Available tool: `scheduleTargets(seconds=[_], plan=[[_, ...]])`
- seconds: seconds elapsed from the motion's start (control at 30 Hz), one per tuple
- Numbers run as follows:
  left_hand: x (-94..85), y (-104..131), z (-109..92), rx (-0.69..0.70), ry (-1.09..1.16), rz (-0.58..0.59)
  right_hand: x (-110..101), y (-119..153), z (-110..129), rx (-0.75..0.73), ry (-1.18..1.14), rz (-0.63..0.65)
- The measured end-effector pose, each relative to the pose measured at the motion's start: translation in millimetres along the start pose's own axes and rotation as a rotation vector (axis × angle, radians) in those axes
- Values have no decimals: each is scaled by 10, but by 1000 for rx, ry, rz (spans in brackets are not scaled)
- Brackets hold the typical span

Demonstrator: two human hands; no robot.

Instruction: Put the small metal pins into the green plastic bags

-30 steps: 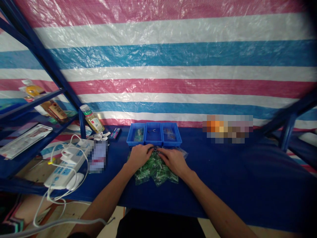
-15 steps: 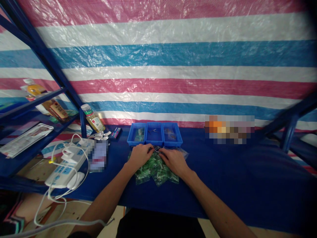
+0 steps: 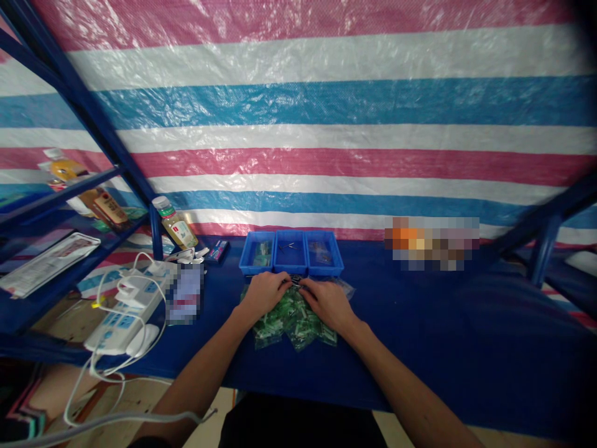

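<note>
Facing each other in head view: left hand (image 3: 268, 290) and right hand (image 3: 328, 301), palms down over green-filled clear packets (image 3: 303, 320) heaped on the blue table (image 3: 420, 336), between its front edge and the middle blue tray (image 3: 290, 270). Small dark parts (image 3: 295, 282) between the fingertips, tray side of the packets, about equally near both hands; long axis unclear. Can't make out if either pinches them.

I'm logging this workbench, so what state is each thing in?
Left hand: bent, at dark pieces, grip unclear
Right hand: bent, likewise, grip unclear
Green packets: heaped, partly covered
Left tray: open, holding packets
Middle tray: open, holding a metal tool
Right tray: open, holding bags
Table bottle: capped
</note>
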State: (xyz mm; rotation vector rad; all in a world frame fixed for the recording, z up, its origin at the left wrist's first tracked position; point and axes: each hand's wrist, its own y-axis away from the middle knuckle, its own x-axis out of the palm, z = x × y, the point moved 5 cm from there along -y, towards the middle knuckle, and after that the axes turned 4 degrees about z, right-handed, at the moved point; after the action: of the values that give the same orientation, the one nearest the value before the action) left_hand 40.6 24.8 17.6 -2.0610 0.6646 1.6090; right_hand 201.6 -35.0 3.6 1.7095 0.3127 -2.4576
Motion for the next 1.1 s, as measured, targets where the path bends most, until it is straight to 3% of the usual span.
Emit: scheduleTargets(seconds=[0.3, 0.47, 0.73, 0.87, 1.1], plan=[[-82, 64, -101, 250, 130, -171, -26, 34, -19, -76, -131, -120], [-117, 82, -83, 261, 161, -232, -60, 57, -15, -150, -239, -235], [-148, 105, -143, 327, 203, -213, -111, 86, -1, -197, -307, -306], [-121, 125, -194, 427, 206, -218, -116, 93, 32, -235, -368, -283], [-122, 141, -228, 455, 202, -180, -93, 86, 31, -224, -363, -219]])
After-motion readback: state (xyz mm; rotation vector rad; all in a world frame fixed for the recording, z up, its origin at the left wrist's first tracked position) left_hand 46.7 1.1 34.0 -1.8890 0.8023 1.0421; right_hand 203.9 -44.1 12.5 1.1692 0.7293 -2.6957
